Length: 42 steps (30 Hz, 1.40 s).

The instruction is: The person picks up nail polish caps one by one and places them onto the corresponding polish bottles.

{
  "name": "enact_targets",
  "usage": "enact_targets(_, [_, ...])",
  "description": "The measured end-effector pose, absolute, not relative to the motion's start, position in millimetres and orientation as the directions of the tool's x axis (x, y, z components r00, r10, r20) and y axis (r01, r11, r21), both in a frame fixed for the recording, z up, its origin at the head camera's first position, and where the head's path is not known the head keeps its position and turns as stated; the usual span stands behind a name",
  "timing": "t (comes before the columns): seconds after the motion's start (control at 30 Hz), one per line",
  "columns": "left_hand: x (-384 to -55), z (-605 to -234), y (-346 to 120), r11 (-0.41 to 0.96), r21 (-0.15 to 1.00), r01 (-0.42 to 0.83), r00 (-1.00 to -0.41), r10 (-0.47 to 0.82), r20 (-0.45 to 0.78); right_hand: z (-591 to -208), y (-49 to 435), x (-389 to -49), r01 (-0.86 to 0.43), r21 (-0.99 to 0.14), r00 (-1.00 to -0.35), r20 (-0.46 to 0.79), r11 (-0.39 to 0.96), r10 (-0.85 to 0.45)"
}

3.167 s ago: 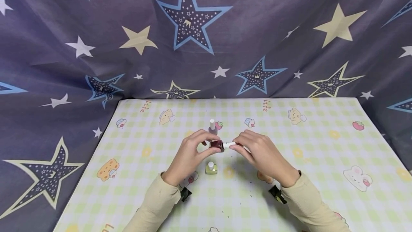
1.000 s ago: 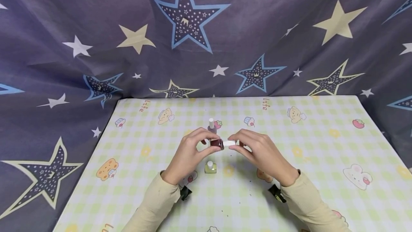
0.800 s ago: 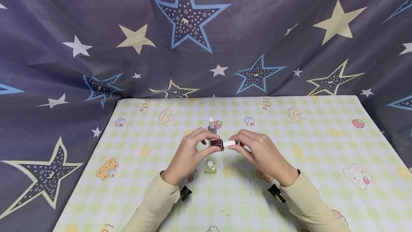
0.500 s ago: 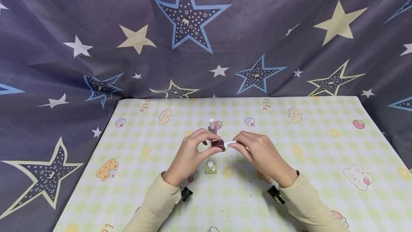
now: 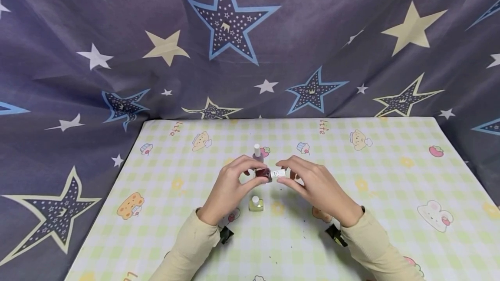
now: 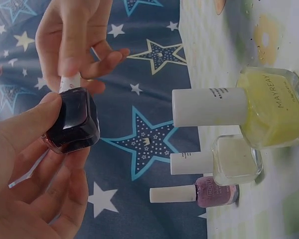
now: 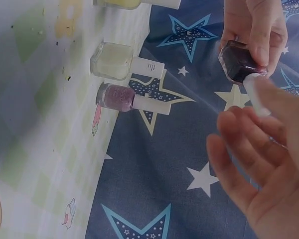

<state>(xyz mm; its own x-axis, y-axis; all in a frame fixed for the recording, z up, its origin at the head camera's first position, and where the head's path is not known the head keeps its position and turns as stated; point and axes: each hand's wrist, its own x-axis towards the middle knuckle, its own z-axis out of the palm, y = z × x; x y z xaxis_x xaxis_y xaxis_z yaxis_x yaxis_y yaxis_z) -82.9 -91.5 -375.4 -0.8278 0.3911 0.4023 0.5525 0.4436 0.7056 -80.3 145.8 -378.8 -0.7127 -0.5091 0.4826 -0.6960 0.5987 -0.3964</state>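
Observation:
My left hand grips a dark red nail polish bottle between thumb and fingers, held on its side above the table. On its white cap, which points right, lie the thumb and fingertips of my right hand. The cap sits against the bottle's neck; small print shows on it. A yellow-green nail polish bottle stands upright nearer my body. Behind the hands stands a purple one, partly hidden in the head view. Between these two, the left wrist view shows a pale cream bottle, hidden from the head camera.
A green-and-white checked tablecloth with cartoon prints covers the table. Small dark specks lie in front of the hands. A dark curtain with stars hangs along the table's far edge.
The right fingers have shifted on the cap: half a second ago they covered its end, now they stand wider apart and more of it shows. The left hand keeps its hold on the bottle.

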Motion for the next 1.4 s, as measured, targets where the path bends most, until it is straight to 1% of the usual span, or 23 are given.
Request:
enact_targets(0.17, [-83.0, -376.5, -92.4, 0.435, 0.714, 0.549, -0.829, 0.390, 0.400, -379.4, 145.9, -81.9, -0.740, -0.373, -0.666, 0.520, 0.559, -0.535])
enact_targets(0.53, [-82.8, -376.2, -92.1, 0.430, 0.714, 0.553, -0.826, 0.394, 0.402, -376.3, 145.3, -81.9, -0.742, -0.347, -0.660, 0.529, 0.574, -0.534])
enact_targets(0.7, [-82.5, -376.2, -91.3, 0.424, 0.708, 0.565, -0.819, 0.395, 0.417, -377.1, 144.2, -81.2, -0.730, -0.353, -0.674, 0.519, 0.586, -0.527])
enact_targets(0.8, [-82.2, -376.2, -91.2, 0.424, 0.704, 0.570, -0.815, 0.396, 0.422, -377.7, 143.9, -80.4, -0.714, -0.380, -0.693, 0.501, 0.588, -0.518])
enact_targets(0.97, [-81.9, -375.5, -91.4, 0.429, 0.697, 0.574, -0.814, 0.392, 0.429, -377.7, 143.4, -79.0, -0.680, -0.441, -0.731, 0.467, 0.585, -0.498])
enact_targets(1.1, [-80.9, -374.8, -92.5, 0.448, 0.693, 0.565, -0.821, 0.385, 0.421, -375.9, 143.8, -78.0, -0.666, -0.504, -0.746, 0.434, 0.550, -0.505])
enact_targets(1.2, [-80.5, -374.4, -93.4, 0.456, 0.693, 0.558, -0.827, 0.381, 0.414, -373.7, 145.1, -77.8, -0.675, -0.528, -0.736, 0.432, 0.516, -0.521])
enact_targets(1.4, [-80.3, -374.4, -93.5, 0.448, 0.699, 0.557, -0.826, 0.388, 0.409, -373.0, 146.5, -79.4, -0.728, -0.483, -0.685, 0.483, 0.486, -0.546])
